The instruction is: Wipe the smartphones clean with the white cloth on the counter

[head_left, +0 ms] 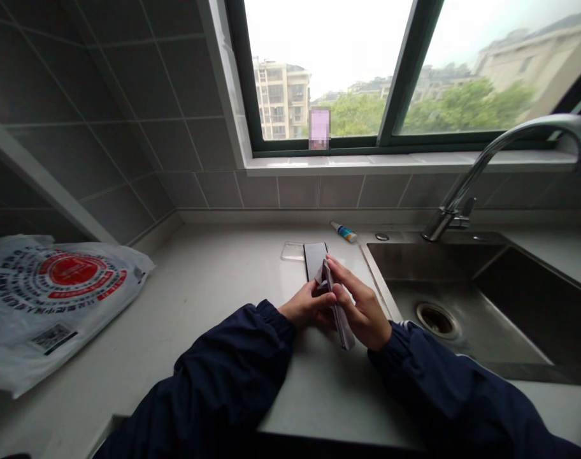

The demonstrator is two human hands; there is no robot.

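Observation:
Both my hands hold a thin lilac-grey slab [344, 325], shaped like a phone and seen nearly edge-on, tilted above the counter. My left hand [310, 305] pinches it from the left, with some of its fingers hidden behind. My right hand [362, 306] grips the right side, thumb and fingers along its edge. Just beyond them, a flat phone-sized piece [314, 256] with a grey face and dark edge lies on the counter. A clear phone case [291, 251] lies beside it on the left. Farther back to the right is a small white-and-blue tube [344, 231].
A stainless sink [491, 306] with a curved faucet [467, 172] stands at the right. On the left of the white counter [214, 268] rests a white plastic bag [65, 299] with red print. A window [329, 76] rises behind, above a tiled wall.

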